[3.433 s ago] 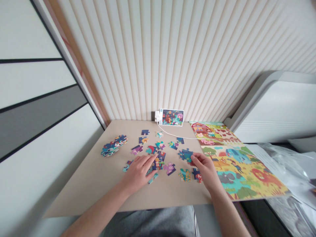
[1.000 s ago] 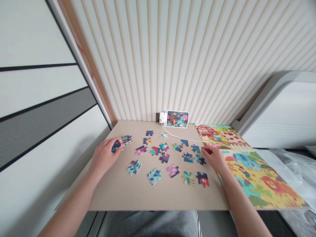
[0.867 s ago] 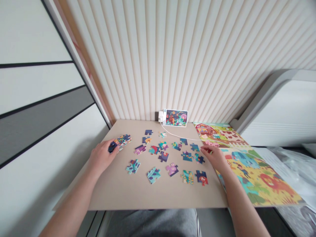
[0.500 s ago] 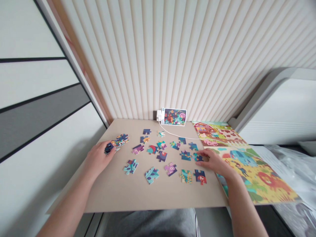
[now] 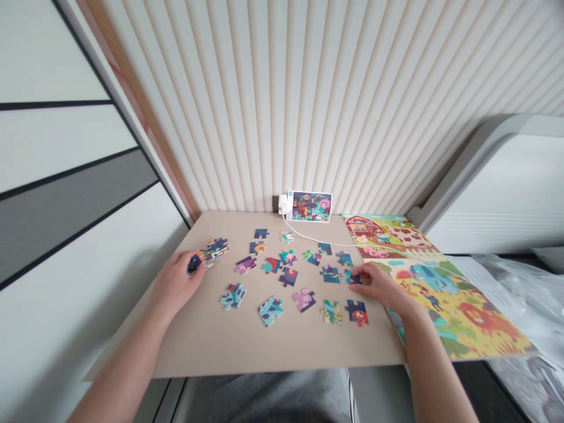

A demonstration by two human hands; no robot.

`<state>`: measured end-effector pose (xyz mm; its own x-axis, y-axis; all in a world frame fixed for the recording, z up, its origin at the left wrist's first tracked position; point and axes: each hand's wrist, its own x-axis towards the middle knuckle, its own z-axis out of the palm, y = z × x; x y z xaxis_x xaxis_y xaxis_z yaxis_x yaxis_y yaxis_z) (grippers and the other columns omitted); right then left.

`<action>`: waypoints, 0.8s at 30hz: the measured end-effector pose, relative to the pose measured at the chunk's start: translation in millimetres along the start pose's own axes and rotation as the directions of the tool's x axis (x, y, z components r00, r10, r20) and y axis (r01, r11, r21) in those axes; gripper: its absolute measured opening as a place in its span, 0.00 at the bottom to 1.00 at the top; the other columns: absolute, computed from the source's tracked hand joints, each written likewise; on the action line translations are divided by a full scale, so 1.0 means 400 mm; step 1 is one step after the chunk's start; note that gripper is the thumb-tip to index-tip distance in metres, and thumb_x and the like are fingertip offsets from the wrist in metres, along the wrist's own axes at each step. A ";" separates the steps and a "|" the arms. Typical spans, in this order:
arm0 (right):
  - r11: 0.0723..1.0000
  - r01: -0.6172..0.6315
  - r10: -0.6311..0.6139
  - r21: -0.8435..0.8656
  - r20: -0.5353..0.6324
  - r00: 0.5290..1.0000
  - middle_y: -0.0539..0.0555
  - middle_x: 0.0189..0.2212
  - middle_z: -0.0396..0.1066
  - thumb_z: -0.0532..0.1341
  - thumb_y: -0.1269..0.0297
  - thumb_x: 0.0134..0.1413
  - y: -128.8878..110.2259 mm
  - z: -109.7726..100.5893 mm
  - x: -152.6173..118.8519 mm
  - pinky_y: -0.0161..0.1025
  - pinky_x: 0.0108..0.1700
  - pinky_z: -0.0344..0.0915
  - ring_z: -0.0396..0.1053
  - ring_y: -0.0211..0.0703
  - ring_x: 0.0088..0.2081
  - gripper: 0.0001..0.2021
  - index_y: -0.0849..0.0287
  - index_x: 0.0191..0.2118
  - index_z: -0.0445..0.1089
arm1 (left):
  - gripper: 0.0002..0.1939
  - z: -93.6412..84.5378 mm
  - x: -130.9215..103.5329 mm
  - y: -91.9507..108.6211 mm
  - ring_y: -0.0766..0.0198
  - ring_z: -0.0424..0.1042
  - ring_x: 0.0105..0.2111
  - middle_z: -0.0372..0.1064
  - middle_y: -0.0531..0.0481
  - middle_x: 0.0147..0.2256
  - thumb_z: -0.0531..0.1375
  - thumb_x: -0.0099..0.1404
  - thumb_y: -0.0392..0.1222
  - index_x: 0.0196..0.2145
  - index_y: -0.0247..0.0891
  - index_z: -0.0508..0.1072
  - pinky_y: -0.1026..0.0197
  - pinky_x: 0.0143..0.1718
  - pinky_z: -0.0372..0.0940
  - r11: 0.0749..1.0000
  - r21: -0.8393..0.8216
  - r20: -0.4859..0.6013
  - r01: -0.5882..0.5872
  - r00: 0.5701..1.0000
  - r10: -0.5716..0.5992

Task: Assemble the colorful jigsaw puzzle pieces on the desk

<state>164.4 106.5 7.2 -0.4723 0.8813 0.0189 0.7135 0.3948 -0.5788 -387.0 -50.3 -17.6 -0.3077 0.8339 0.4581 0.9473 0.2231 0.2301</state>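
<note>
The table (image 5: 198,352) is plain light beige. The leaf piece (image 5: 269,310) shows dark ovals on turquoise; the eyed piece (image 5: 304,299) is pink-purple. The picture card (image 5: 310,207) is multicoloured with a white border. The animal board (image 5: 447,308) has blue, green and orange figures on yellow

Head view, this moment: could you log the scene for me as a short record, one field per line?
Left hand: left hand, thumb and fingers at the near end of a puzzle-piece pile
Right hand: right hand, thumb and finger at a dark blue piece; firmness of grip unclear
Between hands: loose pieces spread over the beige tabletop
Back edge: picture card beside a white plug
Right side: farm picture behind a lion-and-elephant picture
Cable: white cable runs from plug across farm picture
</note>
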 end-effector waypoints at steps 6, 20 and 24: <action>1.000 0.010 -0.010 -0.020 0.006 1.000 0.56 0.42 0.74 0.68 0.50 0.48 -0.002 -0.004 -0.002 0.42 0.43 0.66 0.71 0.48 0.41 0.18 0.56 0.42 0.76 | 0.19 -0.022 -0.004 0.037 0.47 0.70 0.50 0.71 0.40 0.49 0.54 0.68 0.49 0.52 0.39 0.72 0.48 0.55 0.64 0.999 0.012 -0.073 0.045 0.996 -0.044; 0.978 -0.039 0.060 0.207 -0.099 0.993 0.52 0.29 0.74 0.65 0.47 0.52 -0.032 -0.006 0.005 0.39 0.34 0.64 0.68 0.44 0.30 0.17 0.57 0.36 0.71 | 0.13 -0.038 -0.008 0.127 0.51 0.69 0.53 0.70 0.43 0.50 0.55 0.70 0.43 0.50 0.41 0.71 0.47 0.61 0.62 0.954 -0.228 -0.133 -0.195 0.977 0.168; 0.910 0.045 0.000 0.411 -0.109 0.994 0.52 0.31 0.74 0.65 0.50 0.57 -0.168 0.022 -0.035 0.38 0.36 0.65 0.69 0.42 0.33 0.15 0.57 0.36 0.70 | 0.18 -0.071 -0.045 0.207 0.52 0.68 0.55 0.69 0.43 0.53 0.55 0.72 0.42 0.58 0.44 0.68 0.47 0.61 0.62 0.891 -0.273 -0.089 -0.364 0.931 0.353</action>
<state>118.4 65.4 38.5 -0.4126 0.9045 0.1078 0.4154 0.2922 -0.8615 -305.5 -61.0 17.7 0.0400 0.8105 0.5844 0.9311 -0.2425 0.2726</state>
